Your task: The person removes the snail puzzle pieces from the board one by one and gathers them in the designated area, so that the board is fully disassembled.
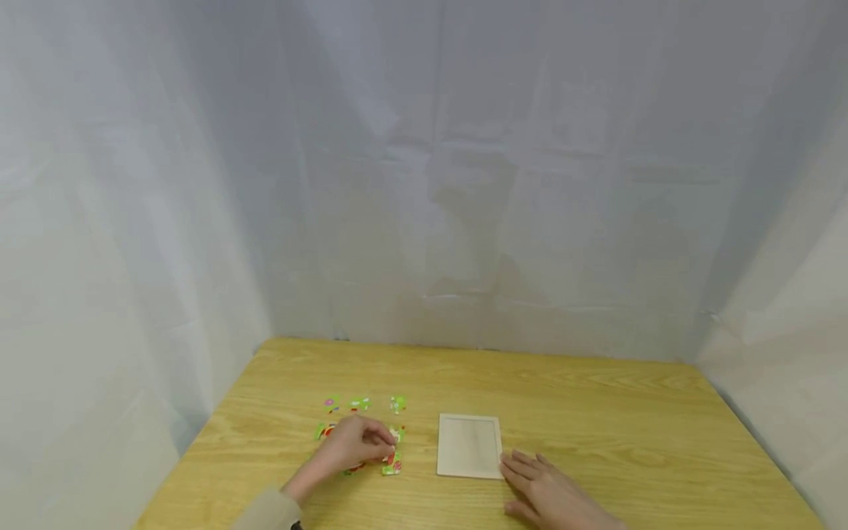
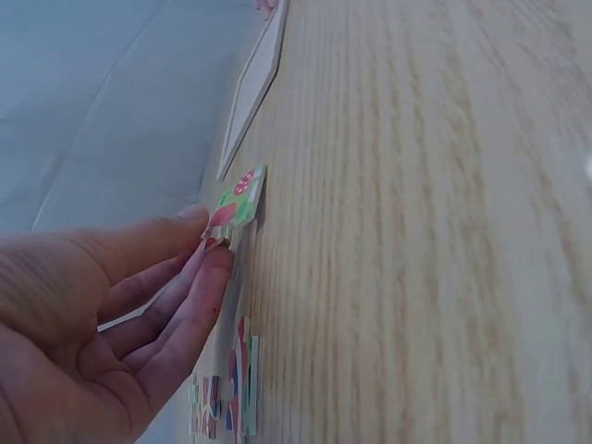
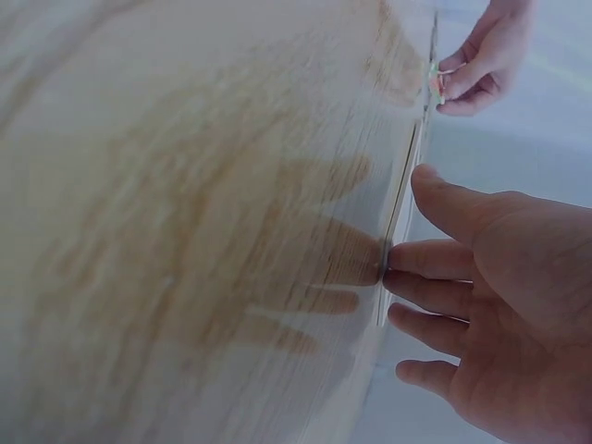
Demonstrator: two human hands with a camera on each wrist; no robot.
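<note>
My left hand (image 1: 352, 446) pinches a green and red jigsaw puzzle piece (image 2: 240, 200) between thumb and fingertips, and the piece is tilted up off the table in the left wrist view. Around that hand lie several other jigsaw pieces (image 1: 360, 403) printed in green, red and white, some of them partly hidden by it. To their right is a flat wooden puzzle tray (image 1: 469, 447) with a raised rim and a bare inside. The right hand (image 1: 545, 492) has its fingers extended, the fingertips at the tray's lower right edge.
The pieces and tray lie on a wood-grain table (image 1: 596, 412). Pale sheeting (image 1: 464, 184) hangs behind the table and along both sides. Bare wood shows to the right of the tray.
</note>
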